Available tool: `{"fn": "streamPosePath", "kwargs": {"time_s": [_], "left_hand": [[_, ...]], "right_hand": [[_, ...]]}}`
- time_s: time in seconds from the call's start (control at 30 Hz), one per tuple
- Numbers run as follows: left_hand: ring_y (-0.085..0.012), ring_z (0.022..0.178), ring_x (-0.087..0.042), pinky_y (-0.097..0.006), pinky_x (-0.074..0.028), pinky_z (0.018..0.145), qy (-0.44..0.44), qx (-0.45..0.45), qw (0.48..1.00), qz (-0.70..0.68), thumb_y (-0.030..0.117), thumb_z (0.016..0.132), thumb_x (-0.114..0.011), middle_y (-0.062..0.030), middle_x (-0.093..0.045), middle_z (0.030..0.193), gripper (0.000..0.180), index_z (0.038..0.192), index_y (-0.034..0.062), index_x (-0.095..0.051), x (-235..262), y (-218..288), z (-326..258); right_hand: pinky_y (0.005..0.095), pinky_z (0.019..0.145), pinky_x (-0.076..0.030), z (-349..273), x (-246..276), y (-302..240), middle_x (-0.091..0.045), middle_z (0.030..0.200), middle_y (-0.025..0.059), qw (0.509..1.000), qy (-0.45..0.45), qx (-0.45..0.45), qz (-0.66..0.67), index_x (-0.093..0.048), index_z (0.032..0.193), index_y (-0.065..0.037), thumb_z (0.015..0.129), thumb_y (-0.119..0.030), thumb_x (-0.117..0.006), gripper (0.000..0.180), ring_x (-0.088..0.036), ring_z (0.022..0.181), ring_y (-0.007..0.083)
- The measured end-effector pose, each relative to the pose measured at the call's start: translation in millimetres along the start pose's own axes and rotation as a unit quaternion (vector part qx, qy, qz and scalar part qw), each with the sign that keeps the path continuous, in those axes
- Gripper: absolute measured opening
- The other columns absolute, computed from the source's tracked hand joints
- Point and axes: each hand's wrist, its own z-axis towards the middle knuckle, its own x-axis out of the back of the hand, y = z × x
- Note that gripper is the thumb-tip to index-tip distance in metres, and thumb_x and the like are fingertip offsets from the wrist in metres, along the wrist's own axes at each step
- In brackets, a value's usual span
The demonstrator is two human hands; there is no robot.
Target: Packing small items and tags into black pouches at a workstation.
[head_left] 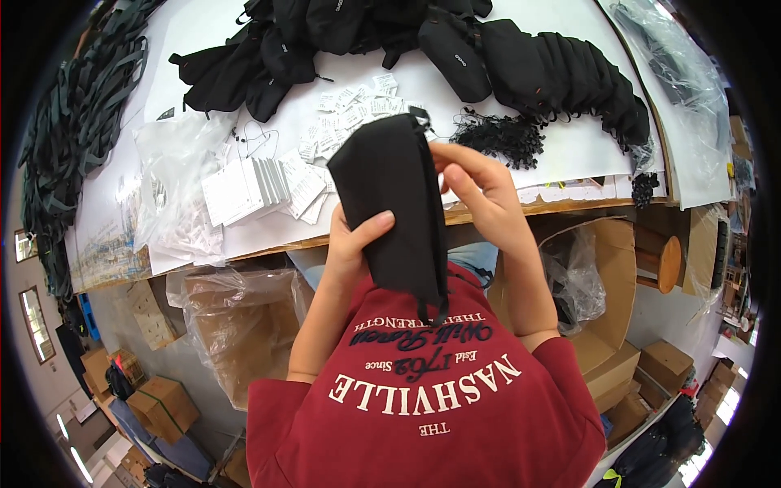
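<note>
A: Where is the black pouch (386,191)?

B: Up in front of the person, overlapping the near edge of the white table (183,41) in this view, its zippered side toward the right.

A: And the left hand (351,240)?

B: Closed on it — thumb pressed flat across the front face, the other fingers mostly hidden behind.

A: What about the right hand (480,195)?

B: It's at the upper right edge, fingers curled and thumb drawn in near them. Whether it pinches anything there, I cannot tell.

A: What lies beyond?

B: White paper tags (354,114) in a loose spread, with a stack of white cards (244,193) and a crumpled clear plastic bag (175,179) to the left. On the right, a heap of black cords (500,140) sits just below a row of black pouches (561,73) — these overlap one another.
</note>
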Motion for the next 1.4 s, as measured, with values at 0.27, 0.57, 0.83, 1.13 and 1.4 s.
{"fn": "streamPosePath", "kwargs": {"time_s": [0.27,0.57,0.83,1.13,1.4], "left_hand": [[-0.0159,0.080,-0.065,-0.027,-0.054,0.072,0.023,0.054,0.998,0.030,0.008,0.079,-0.068,-0.0114,-0.066,0.094,0.033,0.109,-0.0041,-0.058,-1.3,0.6,-3.8],[-0.0163,0.075,-0.065,-0.026,-0.054,0.068,0.064,0.072,0.995,0.003,0.012,0.078,-0.065,-0.0109,-0.065,0.089,0.034,0.107,-0.0051,-0.057,-9.5,4.2,2.8],[-0.0200,0.080,-0.067,-0.029,-0.056,0.073,0.028,0.127,0.988,-0.083,0.014,0.079,-0.062,-0.0135,-0.066,0.095,0.041,0.114,-0.0049,-0.055,2.6,6.3,5.2],[-0.0216,0.074,-0.066,-0.032,-0.056,0.069,0.047,0.097,0.972,-0.207,0.026,0.089,-0.049,-0.0142,-0.066,0.092,0.034,0.104,-0.0025,-0.059,22.8,7.2,23.7],[-0.0163,0.053,-0.054,-0.026,-0.050,0.048,0.077,0.051,0.977,-0.193,0.027,0.092,-0.051,-0.0051,-0.046,0.064,0.024,0.083,0.0045,-0.052,24.9,17.2,32.3]], "right_hand": [[0.0219,0.060,-0.045,17.5,-15.2,3.7,-0.066,0.094,0.0055,0.962,0.214,0.166,-0.035,-0.065,0.094,-0.002,0.079,-0.005,-0.071,0.016,-0.060,0.074,0.0109],[0.0216,0.053,-0.040,9.5,-15.8,5.5,-0.063,0.085,0.0043,0.960,0.201,0.165,-0.105,-0.062,0.083,-0.003,0.075,-0.001,-0.072,0.012,-0.055,0.065,0.0098],[0.0221,0.054,-0.041,8.6,-18.4,-0.7,-0.064,0.081,0.0038,0.967,0.179,0.154,-0.099,-0.063,0.082,-0.002,0.075,-0.001,-0.071,0.010,-0.058,0.067,0.0108],[0.0239,0.057,-0.044,-20.2,-38.8,-5.1,-0.062,0.081,0.0052,0.994,0.049,0.063,-0.068,-0.067,0.084,-0.003,0.076,-0.005,-0.072,0.010,-0.058,0.070,0.0132],[0.0232,0.061,-0.044,-27.0,-48.4,-5.6,-0.060,0.083,0.0063,0.998,-0.032,0.058,-0.024,-0.065,0.084,-0.001,0.078,-0.003,-0.070,0.008,-0.055,0.068,0.0131]]}}
